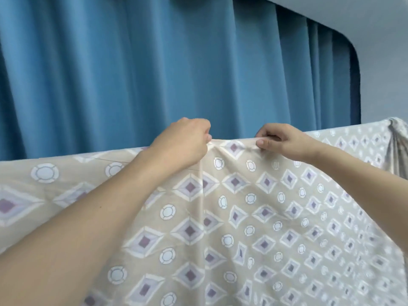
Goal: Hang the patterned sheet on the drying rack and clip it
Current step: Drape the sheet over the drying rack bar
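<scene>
The patterned sheet [254,217] is beige with purple diamonds and pale rings. It hangs across the whole view, its top edge running from lower left to upper right over a bar that the cloth hides. My left hand [183,142] grips the top edge near the middle, fingers curled round the fold. My right hand [284,140] pinches the same edge a little to the right, thumb in front. A short stretch of cloth is pulled taut between the two hands. At the far right the sheet bunches into a gathered knot [395,133]. No clip is visible.
A blue pleated curtain [132,74] fills the background behind the sheet. A pale wall [386,51] shows at the upper right beside the curtain's end.
</scene>
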`<state>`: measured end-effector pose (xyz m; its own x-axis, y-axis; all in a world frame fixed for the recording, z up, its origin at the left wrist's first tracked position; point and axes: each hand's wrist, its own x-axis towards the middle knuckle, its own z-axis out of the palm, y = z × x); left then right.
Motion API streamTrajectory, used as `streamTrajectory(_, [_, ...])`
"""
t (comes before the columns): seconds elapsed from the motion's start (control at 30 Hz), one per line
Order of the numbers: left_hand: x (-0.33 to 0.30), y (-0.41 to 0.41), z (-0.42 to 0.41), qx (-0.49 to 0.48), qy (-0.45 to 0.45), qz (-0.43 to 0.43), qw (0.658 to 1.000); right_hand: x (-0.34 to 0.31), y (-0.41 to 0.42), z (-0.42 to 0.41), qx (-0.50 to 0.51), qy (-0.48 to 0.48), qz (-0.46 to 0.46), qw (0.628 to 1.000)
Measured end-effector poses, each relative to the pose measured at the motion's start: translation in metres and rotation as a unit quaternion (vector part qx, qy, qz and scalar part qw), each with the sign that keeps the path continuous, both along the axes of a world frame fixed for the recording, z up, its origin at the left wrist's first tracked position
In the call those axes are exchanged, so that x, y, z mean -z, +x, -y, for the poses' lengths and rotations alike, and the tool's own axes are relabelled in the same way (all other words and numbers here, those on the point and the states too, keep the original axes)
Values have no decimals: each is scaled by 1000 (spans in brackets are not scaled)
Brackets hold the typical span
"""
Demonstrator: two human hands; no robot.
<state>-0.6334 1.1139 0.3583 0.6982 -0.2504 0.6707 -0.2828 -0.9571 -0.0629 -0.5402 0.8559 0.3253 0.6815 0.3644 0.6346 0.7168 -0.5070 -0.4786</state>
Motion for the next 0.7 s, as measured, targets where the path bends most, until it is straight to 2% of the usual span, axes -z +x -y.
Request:
streamTrajectory(0.07, [-8,7,2,-26,-12,23,999,-7,9,-2,6,17,7,1000])
streamTrajectory(0.13, [-23,17,5,-61,-30,71,995,-27,19,-10,38,-7,22,999])
streamTrajectory(0.23, [-58,38,13,-133,-66,128,981,-72,42,-28,111,-50,95,988])
streamTrajectory(0.33, [-94,65,18,-201,-87,175,960,-123,68,-51,212,-65,220,950])
streamTrajectory(0.4, [-115,83,17,-250,-69,201,944,-153,80,-67,270,-46,259,926])
streamTrajectory(0.5, [-133,109,7,-348,23,225,910,-177,94,-94,297,-24,206,932])
streamTrajectory(0.57, [-135,126,-2,-398,71,221,888,-180,110,-111,273,-24,148,950])
streamTrajectory(0.63, [-125,141,-9,-422,74,162,889,-170,128,-124,206,-58,70,974])
streamTrajectory(0.7, [-107,150,-11,-440,13,50,896,-148,143,-129,89,-115,-48,988])
